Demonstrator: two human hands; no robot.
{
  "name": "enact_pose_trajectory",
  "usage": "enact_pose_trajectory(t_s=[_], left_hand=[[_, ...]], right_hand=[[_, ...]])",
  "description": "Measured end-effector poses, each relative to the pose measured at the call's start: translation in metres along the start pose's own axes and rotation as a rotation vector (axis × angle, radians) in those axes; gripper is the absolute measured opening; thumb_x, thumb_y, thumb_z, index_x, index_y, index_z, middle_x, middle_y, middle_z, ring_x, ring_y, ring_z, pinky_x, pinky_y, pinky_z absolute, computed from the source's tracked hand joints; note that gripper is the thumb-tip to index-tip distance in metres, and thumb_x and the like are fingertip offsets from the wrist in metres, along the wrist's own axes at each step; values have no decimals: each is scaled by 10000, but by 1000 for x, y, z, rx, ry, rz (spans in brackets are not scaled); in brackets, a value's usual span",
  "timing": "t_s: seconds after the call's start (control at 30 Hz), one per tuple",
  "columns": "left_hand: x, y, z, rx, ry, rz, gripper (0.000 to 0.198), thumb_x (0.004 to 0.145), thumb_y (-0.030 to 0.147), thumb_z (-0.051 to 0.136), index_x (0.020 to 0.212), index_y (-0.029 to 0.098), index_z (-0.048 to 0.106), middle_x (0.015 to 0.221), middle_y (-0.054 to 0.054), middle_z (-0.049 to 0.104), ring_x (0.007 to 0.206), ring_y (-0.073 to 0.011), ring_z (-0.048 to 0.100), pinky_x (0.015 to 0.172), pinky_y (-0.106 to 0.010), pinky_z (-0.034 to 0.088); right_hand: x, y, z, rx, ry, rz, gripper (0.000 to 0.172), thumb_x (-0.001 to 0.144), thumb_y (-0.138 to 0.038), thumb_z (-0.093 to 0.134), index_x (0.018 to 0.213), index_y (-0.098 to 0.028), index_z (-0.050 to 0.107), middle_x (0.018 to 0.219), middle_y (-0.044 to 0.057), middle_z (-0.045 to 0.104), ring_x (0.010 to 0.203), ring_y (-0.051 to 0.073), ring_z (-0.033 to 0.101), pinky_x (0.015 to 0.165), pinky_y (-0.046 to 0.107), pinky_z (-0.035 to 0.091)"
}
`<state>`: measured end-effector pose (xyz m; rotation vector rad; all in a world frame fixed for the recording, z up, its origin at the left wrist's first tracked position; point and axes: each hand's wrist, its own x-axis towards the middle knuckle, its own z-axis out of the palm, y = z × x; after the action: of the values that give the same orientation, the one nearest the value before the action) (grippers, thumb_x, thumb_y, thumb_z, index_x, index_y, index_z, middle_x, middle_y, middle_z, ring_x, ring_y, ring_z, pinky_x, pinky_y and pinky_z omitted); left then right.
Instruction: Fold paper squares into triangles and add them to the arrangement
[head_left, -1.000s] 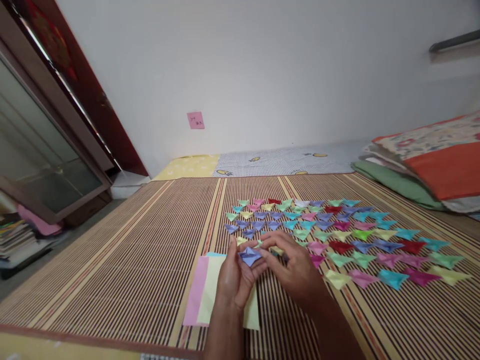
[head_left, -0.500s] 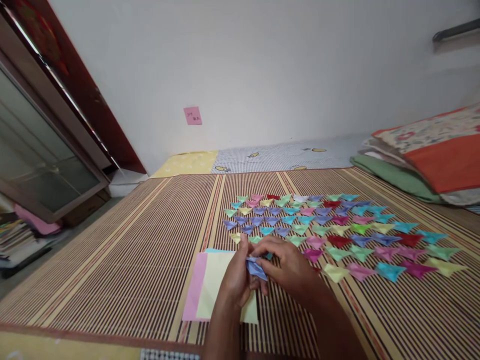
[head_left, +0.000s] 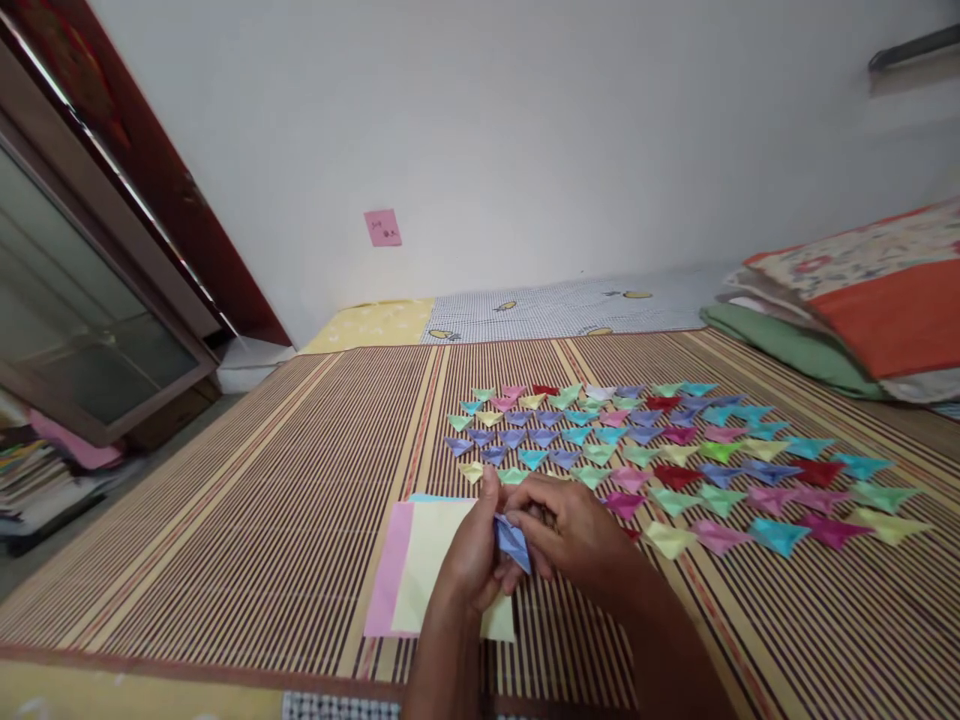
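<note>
A small folded piece of blue-violet paper is held between both hands, its pointed end hanging down. My left hand is closed on its left side, thumb upright. My right hand pinches its upper edge with thumb and forefinger from the right. Under and beside my left wrist lie flat sheets: a pale yellow sheet on top, a pink sheet and a sliver of a blue sheet. Beyond my hands, rows of small folded paper shapes in many colours cover the mat; my hands hide some of them.
The striped bamboo mat spreads over the bed. Folded bedding is piled at the right. A pink note sticks to the white wall. At the left are a glass-panelled cabinet door and a stack of books.
The blue paper has turned slightly, so its point hangs lower. My right hand's fingers have drawn in closer to its upper edge. The view has shifted a little.
</note>
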<state>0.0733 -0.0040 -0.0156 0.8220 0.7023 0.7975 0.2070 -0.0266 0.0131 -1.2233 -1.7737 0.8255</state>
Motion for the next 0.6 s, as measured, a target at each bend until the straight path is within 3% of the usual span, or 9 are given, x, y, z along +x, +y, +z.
enact_pose_trajectory(t_s=[0.2,0.47,0.53,0.6], left_hand=[[0,-1,-1,-14,30,-15,788,746,916,514,772,136,623,414,41,504,227,-38,317,256,-175,141],[-2,2,-4,23,39,68,776,762,892,529,854,131,644,499,52,508,264,-16,307,297,-174,141],[-4,5,-5,85,97,137,691,784,809,618,934,136,651,544,54,527,312,-30,394,333,-162,182],[-7,7,-3,161,171,210,590,790,677,729,1040,148,651,608,35,580,439,-78,550,394,-152,296]], right_hand=[[-2,-1,0,4,-63,30,142,778,-92,588,781,-202,678,764,-10,658,620,136,573,626,277,409],[2,5,0,-129,84,-32,143,815,-107,538,713,-202,570,721,-5,584,656,155,536,630,274,370],[3,10,0,-183,166,-9,145,853,-154,534,718,-204,554,707,1,573,643,163,529,625,279,366],[4,14,1,-251,254,6,155,879,-195,527,725,-208,538,705,9,570,631,168,522,619,284,363]])
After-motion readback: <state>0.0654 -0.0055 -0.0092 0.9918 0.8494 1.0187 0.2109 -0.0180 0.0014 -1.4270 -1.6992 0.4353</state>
